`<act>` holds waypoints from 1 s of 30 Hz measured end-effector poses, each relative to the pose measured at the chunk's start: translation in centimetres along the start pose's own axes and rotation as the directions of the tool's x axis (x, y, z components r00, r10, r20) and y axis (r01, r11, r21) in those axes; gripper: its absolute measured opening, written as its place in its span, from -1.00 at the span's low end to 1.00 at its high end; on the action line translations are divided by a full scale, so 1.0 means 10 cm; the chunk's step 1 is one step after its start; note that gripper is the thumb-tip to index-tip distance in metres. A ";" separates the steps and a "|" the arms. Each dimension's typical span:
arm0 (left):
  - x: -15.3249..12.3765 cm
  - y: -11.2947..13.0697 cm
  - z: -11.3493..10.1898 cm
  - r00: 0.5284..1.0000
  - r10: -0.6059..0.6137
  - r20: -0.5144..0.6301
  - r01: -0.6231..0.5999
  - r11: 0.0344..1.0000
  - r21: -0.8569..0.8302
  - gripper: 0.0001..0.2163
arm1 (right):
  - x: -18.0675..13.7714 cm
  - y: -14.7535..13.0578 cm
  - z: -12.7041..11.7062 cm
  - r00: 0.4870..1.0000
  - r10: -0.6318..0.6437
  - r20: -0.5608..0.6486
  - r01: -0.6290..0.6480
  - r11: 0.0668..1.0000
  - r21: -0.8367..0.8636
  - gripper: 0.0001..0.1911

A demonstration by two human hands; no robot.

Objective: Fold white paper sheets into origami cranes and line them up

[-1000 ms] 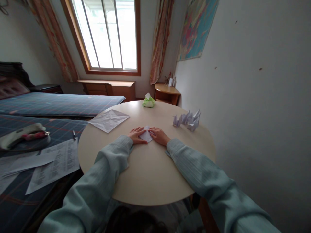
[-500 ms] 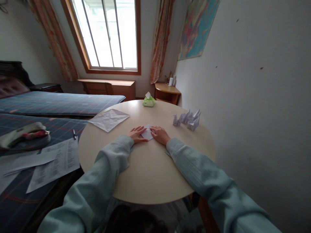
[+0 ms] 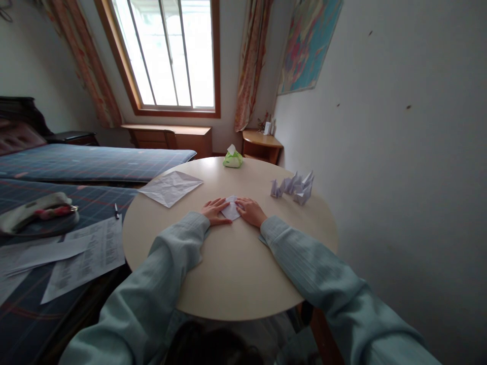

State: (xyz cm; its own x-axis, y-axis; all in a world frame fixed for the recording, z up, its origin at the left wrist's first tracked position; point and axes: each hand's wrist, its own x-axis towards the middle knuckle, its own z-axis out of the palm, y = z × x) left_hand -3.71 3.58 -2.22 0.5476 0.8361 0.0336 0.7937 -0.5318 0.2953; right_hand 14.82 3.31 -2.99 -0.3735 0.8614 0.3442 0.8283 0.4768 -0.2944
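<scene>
A small folded piece of white paper (image 3: 231, 209) lies flat on the round cream table (image 3: 236, 263). My left hand (image 3: 216, 211) rests on its left side, fingers stretched out and thumb toward the near corner. From the right, my right hand (image 3: 250, 210) presses on the paper's other edge, its fingers laid over it. Parts of the paper are hidden beneath both hands. To the right stand several folded paper figures (image 3: 293, 186) in a cluster. On the left of the table lies a larger creased white sheet (image 3: 172, 188), spread out.
A green tissue pack (image 3: 232, 156) stands at the table's far edge. Left of the table, a bed (image 3: 26, 284) carries printed sheets (image 3: 91, 253), a pen (image 3: 116, 211) and a grey pouch-like item (image 3: 41, 213). A white wall (image 3: 403, 167) runs along the right side.
</scene>
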 end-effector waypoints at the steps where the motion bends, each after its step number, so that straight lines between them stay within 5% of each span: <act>1: 0.00 0.00 0.00 1.000 -0.001 0.000 0.001 1.000 0.012 -0.29 | 0.00 0.00 0.00 1.000 0.000 0.006 0.000 1.000 -0.010 -0.66; 7: 0.06 -0.02 0.04 0.987 0.062 -0.147 -0.051 0.996 0.073 -0.38 | -0.02 -0.02 -0.02 1.000 0.006 0.025 -0.004 0.998 -0.070 -0.65; 12: 0.08 0.02 0.01 0.898 0.240 -0.369 -0.248 0.968 0.028 -0.61 | -0.02 -0.02 -0.03 1.000 0.002 0.030 0.000 0.996 -0.092 -0.66; 19: 0.03 0.08 0.02 0.874 0.247 -0.420 -0.305 0.949 -0.078 -0.77 | -0.01 -0.01 -0.01 1.000 -0.014 0.024 0.017 0.994 -0.105 -0.65; 30: 0.07 0.10 0.07 0.845 0.056 -0.531 -0.125 0.988 -0.095 -0.77 | -0.02 -0.06 -0.07 0.995 -0.011 0.097 0.020 0.996 -0.091 -0.46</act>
State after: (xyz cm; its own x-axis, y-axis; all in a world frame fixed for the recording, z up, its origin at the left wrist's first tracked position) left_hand -2.31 3.53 -2.58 0.3669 0.7486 0.5522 0.6904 -0.6170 0.3778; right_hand 14.74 2.75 -2.24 -0.4215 0.8689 0.2595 0.8553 0.4760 -0.2046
